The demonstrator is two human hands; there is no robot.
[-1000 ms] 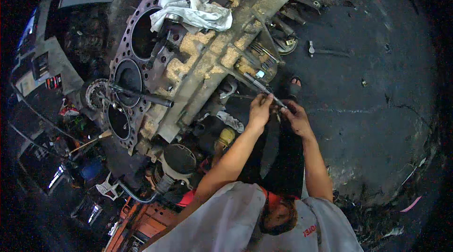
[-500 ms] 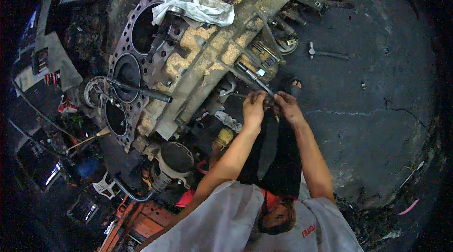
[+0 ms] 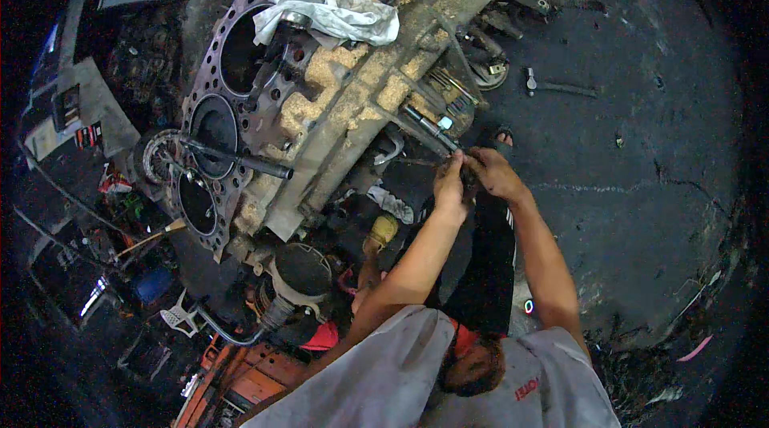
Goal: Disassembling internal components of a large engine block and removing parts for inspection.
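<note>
My left hand [image 3: 452,185] is closed, its thumb and fingers pinching a small dark piece that I cannot make out. Curled over that same spot is my right hand [image 3: 497,176], with its fingers mostly hidden. Just beyond my fingertips a shiny metal rod [image 3: 430,128] slants up toward the engine block [image 3: 340,136]; whether I touch its near end is unclear. A small pale blue-white piece [image 3: 444,122] sits beside the rod. Several thin metal rods or bolts [image 3: 453,88] lie on the ledge just above.
A white rag [image 3: 340,12] drapes over the block's top. A long bar [image 3: 248,162] crosses its cylinder bores. On the dark floor at right lies a hammer [image 3: 561,88]. A yellow item [image 3: 384,229] is below the block, and an orange metal frame [image 3: 256,376] stands lower left.
Both hands have shifted slightly to the right. My right hand has turned further over the left one, and its fingers now bend around the small dark piece.
</note>
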